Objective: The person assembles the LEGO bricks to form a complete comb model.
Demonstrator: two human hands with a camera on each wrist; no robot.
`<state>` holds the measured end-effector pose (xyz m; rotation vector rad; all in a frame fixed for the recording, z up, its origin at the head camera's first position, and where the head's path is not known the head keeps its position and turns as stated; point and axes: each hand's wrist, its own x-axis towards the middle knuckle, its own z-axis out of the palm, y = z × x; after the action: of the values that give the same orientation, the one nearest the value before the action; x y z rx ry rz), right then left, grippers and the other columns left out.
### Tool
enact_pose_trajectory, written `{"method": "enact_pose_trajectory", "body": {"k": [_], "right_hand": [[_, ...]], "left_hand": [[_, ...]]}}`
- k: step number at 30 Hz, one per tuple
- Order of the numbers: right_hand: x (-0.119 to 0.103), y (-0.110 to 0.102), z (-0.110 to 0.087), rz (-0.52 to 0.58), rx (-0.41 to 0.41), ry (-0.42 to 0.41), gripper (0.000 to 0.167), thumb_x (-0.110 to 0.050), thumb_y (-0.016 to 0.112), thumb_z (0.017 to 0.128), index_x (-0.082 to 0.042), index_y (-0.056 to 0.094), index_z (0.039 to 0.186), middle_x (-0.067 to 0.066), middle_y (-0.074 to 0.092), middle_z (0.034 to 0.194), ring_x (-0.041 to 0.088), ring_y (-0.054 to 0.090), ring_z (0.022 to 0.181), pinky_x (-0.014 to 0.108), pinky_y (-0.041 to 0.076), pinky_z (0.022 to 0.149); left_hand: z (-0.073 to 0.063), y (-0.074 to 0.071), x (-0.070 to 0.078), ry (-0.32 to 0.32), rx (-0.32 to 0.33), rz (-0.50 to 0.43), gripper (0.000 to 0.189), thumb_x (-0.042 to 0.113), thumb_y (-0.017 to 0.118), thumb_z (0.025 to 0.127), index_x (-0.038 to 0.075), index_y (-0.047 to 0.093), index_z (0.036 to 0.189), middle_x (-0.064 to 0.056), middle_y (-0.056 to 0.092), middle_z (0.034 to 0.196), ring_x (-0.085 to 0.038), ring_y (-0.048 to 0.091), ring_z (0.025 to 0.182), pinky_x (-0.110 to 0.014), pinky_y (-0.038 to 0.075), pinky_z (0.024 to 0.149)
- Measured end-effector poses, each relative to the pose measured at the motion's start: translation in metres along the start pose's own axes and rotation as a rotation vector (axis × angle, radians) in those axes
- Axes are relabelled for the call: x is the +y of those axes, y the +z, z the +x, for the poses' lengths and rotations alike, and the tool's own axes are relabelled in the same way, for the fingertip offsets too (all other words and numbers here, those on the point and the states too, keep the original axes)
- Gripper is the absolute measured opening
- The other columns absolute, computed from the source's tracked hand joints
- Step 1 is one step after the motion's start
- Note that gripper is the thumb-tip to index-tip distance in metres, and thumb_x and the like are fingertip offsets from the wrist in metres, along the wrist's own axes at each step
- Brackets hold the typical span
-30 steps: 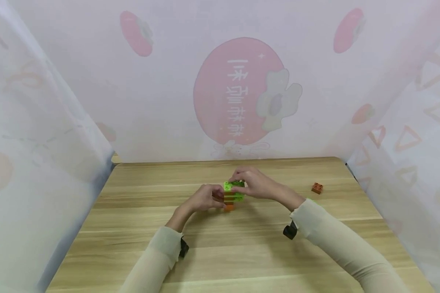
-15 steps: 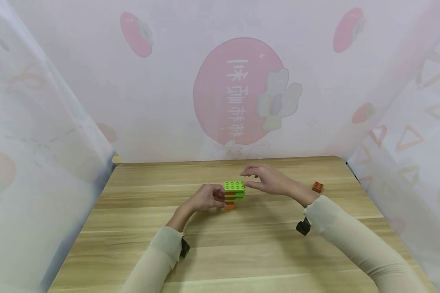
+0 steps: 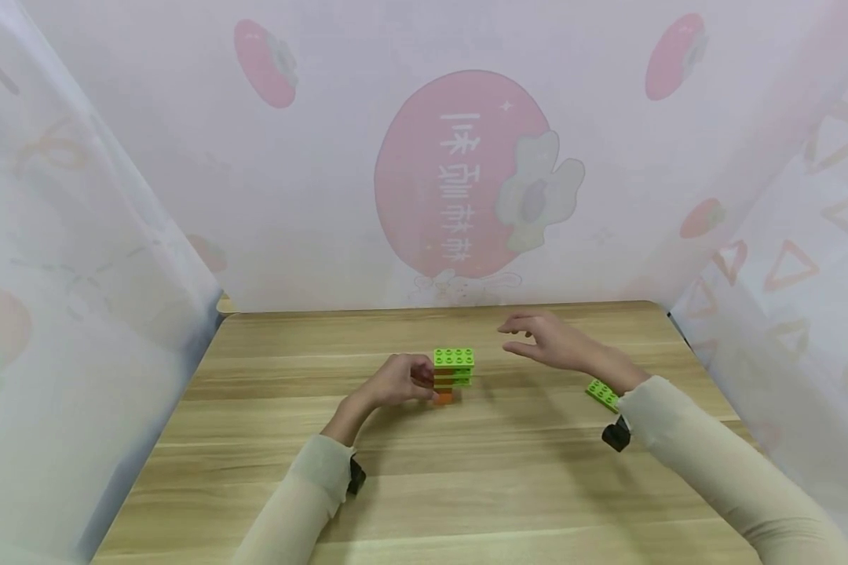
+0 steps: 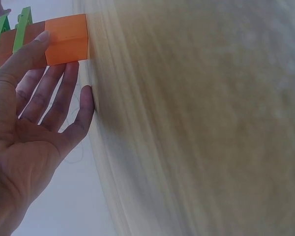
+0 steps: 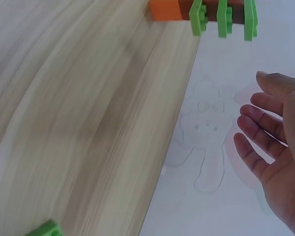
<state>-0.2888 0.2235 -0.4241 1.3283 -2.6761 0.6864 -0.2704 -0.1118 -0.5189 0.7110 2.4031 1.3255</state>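
Observation:
A tower of toy building bricks (image 3: 454, 359) stands on the table, with an orange block (image 4: 67, 40) at its base. Above that, brown bricks alternate with three light green plates (image 5: 224, 18) that jut out to one side. My left hand (image 3: 396, 380) grips the tower low down from the left, its thumb on the orange and brown blocks and its fingers round the far side. To the right of the tower, my right hand (image 3: 547, 339) hovers with relaxed fingers and nothing in them.
A loose green plate (image 3: 603, 395) lies on the wooden table (image 3: 410, 486) beneath my right forearm, partly covered by the sleeve. White printed curtains (image 3: 325, 196) enclose the table at the back and both sides.
My right hand has let go of the top green plate and moved off to the right. The forearm now hides a loose brown brick and reveals the loose green plate. My left hand stays put.

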Motion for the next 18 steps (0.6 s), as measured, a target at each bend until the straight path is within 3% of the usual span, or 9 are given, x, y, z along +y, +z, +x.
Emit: {"method": "enact_pose_trajectory", "body": {"k": [18], "right_hand": [[0.040, -0.022, -0.043, -0.066, -0.022, 0.075, 0.032, -0.017, 0.080, 0.096, 0.002, 0.075, 0.121, 0.018, 0.073, 0.122, 0.034, 0.071, 0.110, 0.054, 0.061, 0.090]], "left_hand": [[-0.002, 0.000, 0.001, -0.008, 0.017, 0.052, 0.024, 0.009, 0.090, 0.086, 0.010, 0.071, 0.101, -0.003, 0.077, 0.103, -0.015, 0.074, 0.096, -0.032, 0.063, 0.085]]}}
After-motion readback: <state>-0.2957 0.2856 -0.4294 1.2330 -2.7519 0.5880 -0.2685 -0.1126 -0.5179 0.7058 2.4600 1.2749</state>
